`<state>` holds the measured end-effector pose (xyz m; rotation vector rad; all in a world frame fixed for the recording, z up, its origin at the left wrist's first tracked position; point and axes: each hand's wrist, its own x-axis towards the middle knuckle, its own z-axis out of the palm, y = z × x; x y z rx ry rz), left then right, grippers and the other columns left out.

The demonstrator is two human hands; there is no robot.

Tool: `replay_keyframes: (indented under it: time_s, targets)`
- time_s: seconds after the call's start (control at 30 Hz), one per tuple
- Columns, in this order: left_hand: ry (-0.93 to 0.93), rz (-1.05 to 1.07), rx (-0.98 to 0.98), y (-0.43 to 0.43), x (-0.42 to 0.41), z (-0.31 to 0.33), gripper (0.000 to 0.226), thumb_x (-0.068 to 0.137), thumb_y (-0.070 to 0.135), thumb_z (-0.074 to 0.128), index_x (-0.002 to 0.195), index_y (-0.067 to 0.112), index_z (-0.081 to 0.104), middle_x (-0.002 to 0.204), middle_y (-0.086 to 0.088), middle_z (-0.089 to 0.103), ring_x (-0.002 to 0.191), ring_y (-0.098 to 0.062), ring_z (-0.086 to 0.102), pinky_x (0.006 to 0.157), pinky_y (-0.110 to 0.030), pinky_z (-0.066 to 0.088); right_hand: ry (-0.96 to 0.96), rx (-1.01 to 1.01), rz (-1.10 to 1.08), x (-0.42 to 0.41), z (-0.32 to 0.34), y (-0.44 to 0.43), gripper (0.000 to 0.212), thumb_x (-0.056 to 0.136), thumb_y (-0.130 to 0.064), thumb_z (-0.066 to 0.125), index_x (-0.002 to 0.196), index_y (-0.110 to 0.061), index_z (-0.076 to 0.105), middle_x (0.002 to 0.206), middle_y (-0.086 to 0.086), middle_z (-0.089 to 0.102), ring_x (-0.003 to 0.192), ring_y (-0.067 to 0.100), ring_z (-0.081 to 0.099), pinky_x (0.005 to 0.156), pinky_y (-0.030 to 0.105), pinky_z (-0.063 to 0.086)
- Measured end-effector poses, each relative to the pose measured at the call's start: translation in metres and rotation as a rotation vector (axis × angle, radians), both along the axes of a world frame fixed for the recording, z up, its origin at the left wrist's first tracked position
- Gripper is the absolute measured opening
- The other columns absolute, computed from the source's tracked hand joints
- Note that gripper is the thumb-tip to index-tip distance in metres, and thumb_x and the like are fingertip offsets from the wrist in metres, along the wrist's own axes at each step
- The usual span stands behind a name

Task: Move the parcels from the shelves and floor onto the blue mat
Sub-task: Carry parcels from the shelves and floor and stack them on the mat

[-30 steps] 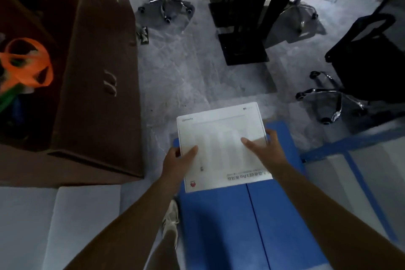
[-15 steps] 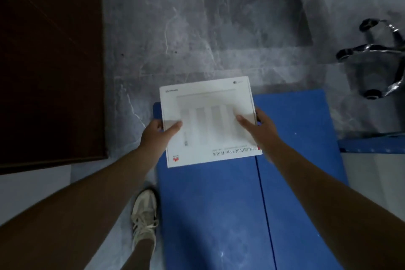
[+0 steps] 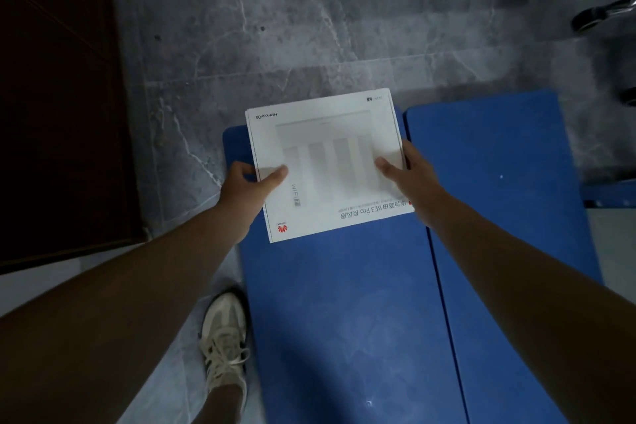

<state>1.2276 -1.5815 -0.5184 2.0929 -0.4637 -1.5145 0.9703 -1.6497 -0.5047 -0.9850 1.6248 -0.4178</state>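
Note:
A flat white parcel (image 3: 327, 162), a printed box with a red logo in its near left corner, hangs over the far left corner of the blue mat (image 3: 361, 320). My left hand (image 3: 247, 193) grips its left edge, thumb on top. My right hand (image 3: 409, 175) grips the right edge the same way. The mat lies on the grey floor in two panels with a seam between them. Whether the parcel touches the mat cannot be told.
A dark brown shelf unit (image 3: 58, 113) fills the left side. My shoe (image 3: 223, 344) stands on the floor beside the mat's left edge. Chair wheels (image 3: 599, 15) show at the top right. A blue floor line (image 3: 609, 193) runs at the right edge.
My view has tipped down onto the mat, so the desk and chairs left the frame. The parcel, held in both hands, has come lower over the mat's far left corner.

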Motion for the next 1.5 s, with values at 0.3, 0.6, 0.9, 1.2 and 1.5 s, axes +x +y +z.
replay_keyframes:
  time_s: [0.3,0.6,0.9,1.2,1.5]
  targets:
    - [-0.004,-0.026,0.017,0.004,-0.003,0.018,0.03,0.082,0.034,0.076,0.102,0.021,0.057,0.11,-0.002,0.067,0.103,-0.023,0.065,0.093,-0.041,0.053,0.14,0.006,0.109,0.004,0.014,-0.01,0.054,0.092,-0.021,0.066,0.143,-0.021,0.047,0.135,0.001,0.058,0.123,0.023,0.057,0.102,0.039,0.049]
    - [-0.166,-0.232,-0.057,0.014,-0.05,0.159,0.072,0.088,0.033,0.07,0.148,0.012,0.036,0.146,-0.009,0.046,0.121,-0.022,0.054,0.09,-0.024,0.05,0.247,0.076,0.244,-0.006,0.134,0.02,0.074,0.093,-0.037,0.063,0.152,-0.011,0.028,0.154,0.013,0.036,0.136,0.029,0.042,0.106,0.036,0.038]
    - [-0.294,-0.532,-0.442,0.067,-0.168,0.494,0.068,0.089,0.026,0.069,0.147,0.011,0.037,0.146,-0.009,0.045,0.13,-0.022,0.046,0.098,-0.018,0.034,0.313,-0.263,0.382,-0.085,0.455,0.071,0.07,0.084,-0.036,0.074,0.144,-0.013,0.045,0.147,0.008,0.047,0.132,0.022,0.047,0.101,0.025,0.038]
    - [-0.411,-0.85,-0.795,0.131,-0.266,0.723,0.077,0.085,0.031,0.073,0.149,0.013,0.034,0.152,-0.007,0.037,0.138,-0.019,0.037,0.107,-0.021,0.029,0.432,-0.531,0.359,-0.19,0.701,0.176,0.066,0.089,-0.033,0.069,0.144,-0.01,0.042,0.146,0.01,0.047,0.132,0.027,0.046,0.093,0.022,0.036]
    - [-0.599,-1.345,-1.078,0.151,-0.319,0.815,0.08,0.084,0.035,0.073,0.15,0.012,0.033,0.158,-0.006,0.029,0.144,-0.022,0.029,0.117,-0.034,0.026,0.691,-0.56,-0.005,-0.239,0.799,0.287,0.069,0.09,-0.042,0.064,0.148,-0.016,0.037,0.15,0.007,0.04,0.132,0.026,0.046,0.103,0.035,0.042]
